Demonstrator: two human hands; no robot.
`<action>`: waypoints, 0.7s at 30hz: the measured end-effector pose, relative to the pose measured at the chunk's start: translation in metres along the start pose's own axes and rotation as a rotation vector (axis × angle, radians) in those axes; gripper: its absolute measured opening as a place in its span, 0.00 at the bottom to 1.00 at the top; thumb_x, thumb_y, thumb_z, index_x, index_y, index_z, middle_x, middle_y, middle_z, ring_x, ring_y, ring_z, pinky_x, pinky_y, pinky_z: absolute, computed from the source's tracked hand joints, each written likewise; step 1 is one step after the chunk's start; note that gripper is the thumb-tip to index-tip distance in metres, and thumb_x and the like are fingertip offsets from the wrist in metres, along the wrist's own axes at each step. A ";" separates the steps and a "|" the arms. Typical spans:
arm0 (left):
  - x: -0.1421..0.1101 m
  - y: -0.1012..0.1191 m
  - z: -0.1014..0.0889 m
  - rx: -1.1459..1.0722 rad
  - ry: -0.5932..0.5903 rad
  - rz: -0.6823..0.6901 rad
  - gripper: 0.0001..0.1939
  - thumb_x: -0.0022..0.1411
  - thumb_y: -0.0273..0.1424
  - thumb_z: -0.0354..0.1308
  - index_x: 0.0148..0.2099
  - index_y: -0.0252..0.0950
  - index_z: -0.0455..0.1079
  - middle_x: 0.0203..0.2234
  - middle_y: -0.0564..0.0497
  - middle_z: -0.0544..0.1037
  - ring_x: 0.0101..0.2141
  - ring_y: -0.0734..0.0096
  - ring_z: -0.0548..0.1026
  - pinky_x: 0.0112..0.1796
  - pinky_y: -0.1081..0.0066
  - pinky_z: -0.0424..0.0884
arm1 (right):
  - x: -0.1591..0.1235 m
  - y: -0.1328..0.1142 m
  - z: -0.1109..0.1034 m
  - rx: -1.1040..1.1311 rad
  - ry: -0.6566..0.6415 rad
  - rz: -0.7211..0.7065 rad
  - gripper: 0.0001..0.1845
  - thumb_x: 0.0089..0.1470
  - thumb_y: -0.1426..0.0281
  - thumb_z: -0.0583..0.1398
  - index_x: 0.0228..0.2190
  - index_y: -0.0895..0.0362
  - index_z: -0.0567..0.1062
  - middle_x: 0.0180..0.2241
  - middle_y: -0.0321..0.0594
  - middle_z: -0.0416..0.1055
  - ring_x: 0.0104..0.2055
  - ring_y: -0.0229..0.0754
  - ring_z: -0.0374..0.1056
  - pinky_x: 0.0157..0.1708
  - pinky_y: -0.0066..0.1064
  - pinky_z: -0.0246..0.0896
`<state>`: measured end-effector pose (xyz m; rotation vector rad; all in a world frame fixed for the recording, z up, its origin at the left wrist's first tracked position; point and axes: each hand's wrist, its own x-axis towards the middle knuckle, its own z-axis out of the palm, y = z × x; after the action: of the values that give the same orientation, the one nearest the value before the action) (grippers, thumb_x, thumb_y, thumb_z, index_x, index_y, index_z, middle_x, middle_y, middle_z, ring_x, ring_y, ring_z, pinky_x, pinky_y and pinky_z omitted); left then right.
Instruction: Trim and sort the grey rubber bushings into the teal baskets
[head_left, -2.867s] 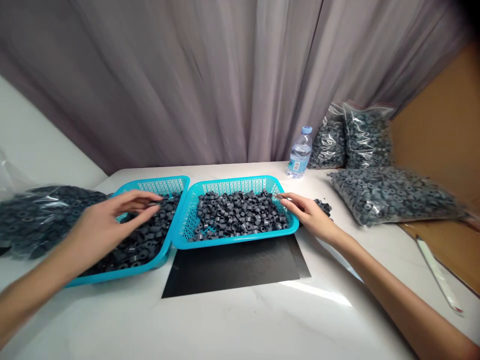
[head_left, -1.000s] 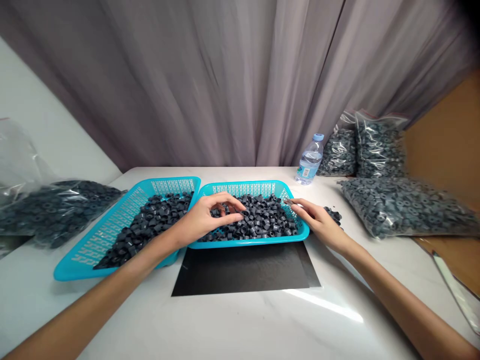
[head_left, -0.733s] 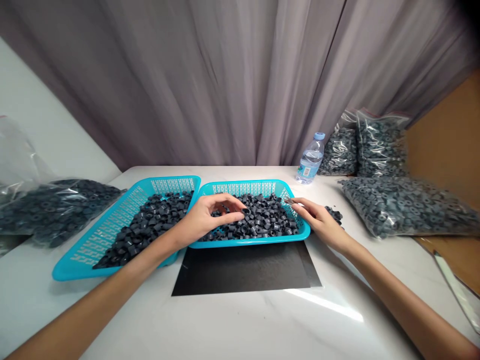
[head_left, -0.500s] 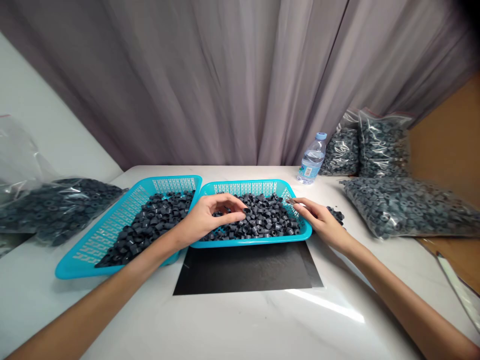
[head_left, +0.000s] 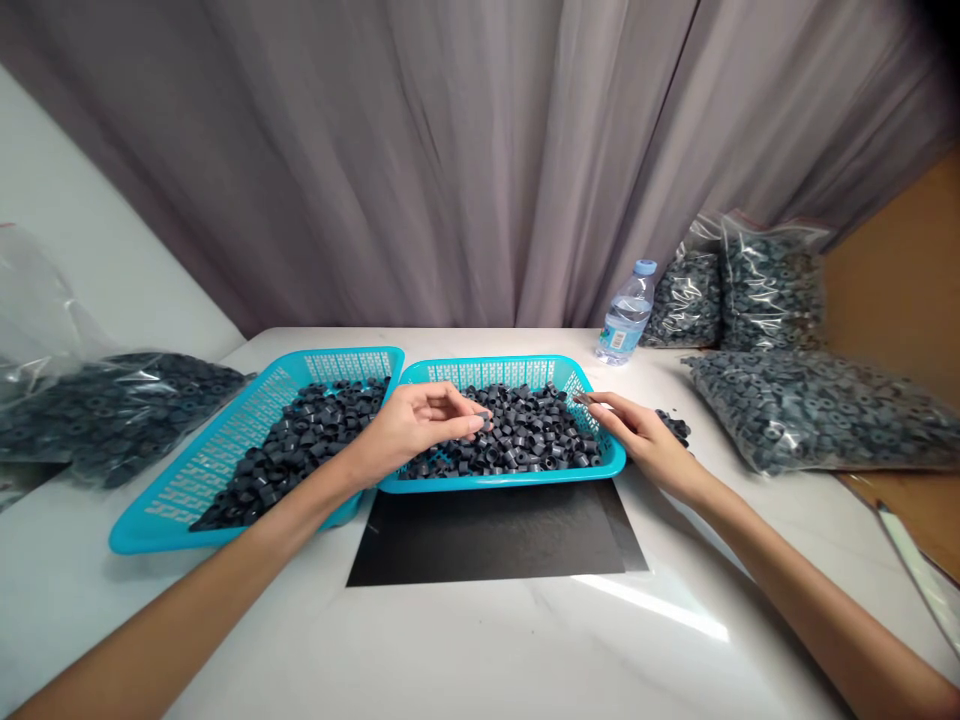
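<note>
My left hand is held over the right-hand blue basket, its thumb and fingertips pinching a small dark grey plastic ring. Many loose rings of the same kind fill that basket. My right hand rests by the basket's right rim. Between its thumb and forefinger is a thin metal tool, whose tip points left over the basket; its kind is too small to make out.
A second blue basket of dark rings stands at left. Under the right basket lies a black sheet. A water bottle, bags of grey parts and a small dark pile are on the right; another bag is at left.
The left fingers have turned the ring, so it now shows at a different angle and lighter. My right hand has hardly moved; the view has shifted slightly.
</note>
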<state>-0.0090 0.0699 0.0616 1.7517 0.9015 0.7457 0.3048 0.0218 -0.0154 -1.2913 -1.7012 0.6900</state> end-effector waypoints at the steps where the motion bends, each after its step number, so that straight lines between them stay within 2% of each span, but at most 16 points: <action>1: 0.001 -0.001 -0.001 -0.032 0.002 0.002 0.13 0.55 0.37 0.71 0.32 0.33 0.73 0.42 0.42 0.84 0.40 0.61 0.82 0.43 0.63 0.78 | 0.000 0.000 0.000 0.003 0.001 -0.001 0.25 0.65 0.48 0.54 0.50 0.52 0.76 0.51 0.43 0.78 0.53 0.54 0.71 0.54 0.41 0.64; 5: 0.002 -0.001 -0.003 -0.110 0.011 -0.005 0.13 0.56 0.35 0.70 0.33 0.34 0.71 0.39 0.44 0.84 0.41 0.61 0.83 0.39 0.68 0.77 | -0.001 -0.001 0.000 0.004 0.009 -0.002 0.25 0.65 0.48 0.54 0.49 0.52 0.76 0.51 0.42 0.77 0.53 0.54 0.71 0.53 0.40 0.64; 11: 0.000 0.002 0.000 -0.160 -0.040 -0.001 0.13 0.61 0.34 0.68 0.47 0.37 0.72 0.32 0.50 0.82 0.37 0.67 0.83 0.34 0.73 0.74 | 0.000 -0.001 -0.001 -0.007 -0.003 -0.004 0.25 0.66 0.49 0.53 0.51 0.52 0.76 0.49 0.42 0.77 0.52 0.54 0.71 0.53 0.41 0.64; 16: 0.000 0.002 0.003 -0.071 -0.041 0.045 0.08 0.63 0.34 0.66 0.41 0.36 0.79 0.35 0.49 0.82 0.38 0.69 0.81 0.34 0.73 0.73 | 0.000 0.000 -0.001 -0.010 -0.003 -0.014 0.25 0.66 0.49 0.53 0.51 0.52 0.76 0.50 0.42 0.77 0.53 0.54 0.71 0.54 0.42 0.64; 21: 0.000 0.001 0.001 -0.003 -0.021 0.018 0.09 0.64 0.36 0.65 0.43 0.37 0.81 0.36 0.48 0.83 0.39 0.67 0.80 0.39 0.70 0.74 | 0.000 -0.001 -0.001 -0.016 0.001 -0.018 0.27 0.65 0.48 0.53 0.51 0.52 0.77 0.50 0.43 0.78 0.53 0.55 0.71 0.54 0.42 0.65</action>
<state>-0.0078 0.0687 0.0626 1.7635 0.8708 0.7382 0.3054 0.0213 -0.0145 -1.2855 -1.7192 0.6661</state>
